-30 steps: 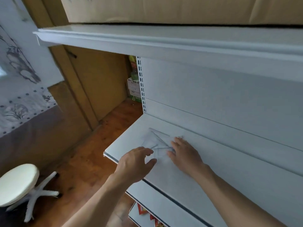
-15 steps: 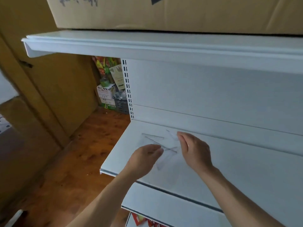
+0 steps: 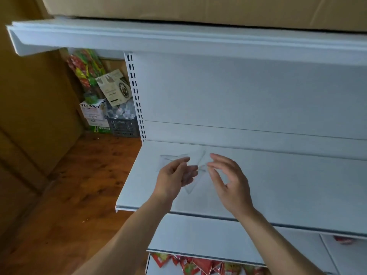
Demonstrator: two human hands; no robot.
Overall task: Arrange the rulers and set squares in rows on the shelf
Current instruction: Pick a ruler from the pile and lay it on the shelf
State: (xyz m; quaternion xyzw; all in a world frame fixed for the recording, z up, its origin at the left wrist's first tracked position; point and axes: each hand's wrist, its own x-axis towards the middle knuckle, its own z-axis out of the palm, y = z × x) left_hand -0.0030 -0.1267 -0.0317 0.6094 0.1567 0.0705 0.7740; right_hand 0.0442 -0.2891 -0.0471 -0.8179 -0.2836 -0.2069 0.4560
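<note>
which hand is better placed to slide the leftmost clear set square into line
Left, probably. The left hand hovers with its fingertips beside the leftmost set square; the right hand sits further right, beyond the other clear pieces.

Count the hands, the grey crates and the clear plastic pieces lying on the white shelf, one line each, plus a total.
Hands: 2, left hand and right hand
Grey crate: 1
Clear plastic pieces on the white shelf: about 3, outlines faint and overlapping
Total: about 6

White shelf (image 3: 278, 187), clear set squares (image 3: 168, 160), brown floor (image 3: 79, 185)
</note>
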